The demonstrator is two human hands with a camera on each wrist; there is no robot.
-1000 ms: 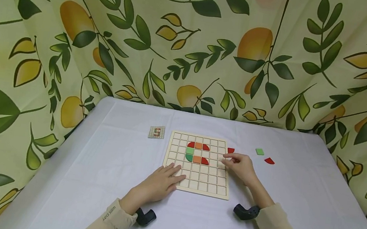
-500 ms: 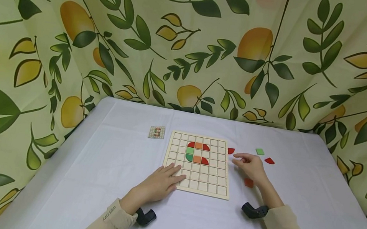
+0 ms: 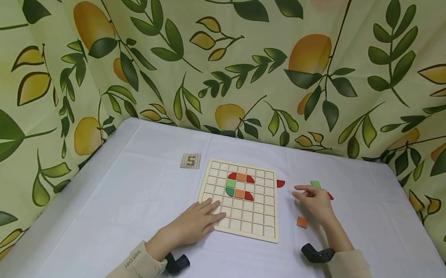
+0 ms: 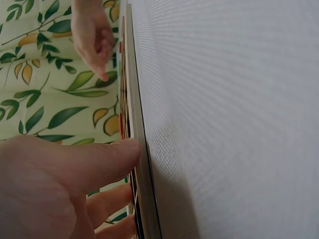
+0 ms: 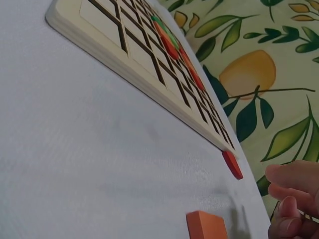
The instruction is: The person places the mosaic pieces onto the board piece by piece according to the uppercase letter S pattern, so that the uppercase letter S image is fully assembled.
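Observation:
A wooden grid board point(image 3: 249, 210) lies on the table. Coloured tiles in its cells include a light green square point(image 3: 231, 183), a dark green quarter-round, and red and orange pieces. My left hand point(image 3: 194, 222) rests with spread fingers on the board's lower left corner; its thumb point(image 4: 107, 158) lies at the edge in the left wrist view. Right of the board, my right hand point(image 3: 316, 204) hovers with loosely bent fingers, and nothing shows between them. An orange square tile point(image 3: 302, 222) lies below that hand. Behind it, a green tile point(image 3: 316, 184) and a red tile point(image 3: 330, 196) are partly covered.
A red quarter-round tile point(image 3: 280, 183) lies against the board's right edge. A small pattern card point(image 3: 190, 160) sits left of the board. The white-covered table point(image 3: 113, 200) meets a leaf-and-fruit printed curtain point(image 3: 234, 56) at the back.
My right hand has moved right, from the board's edge toward the loose green and red tiles. The orange square tile has come into sight below it. My left hand has stayed put.

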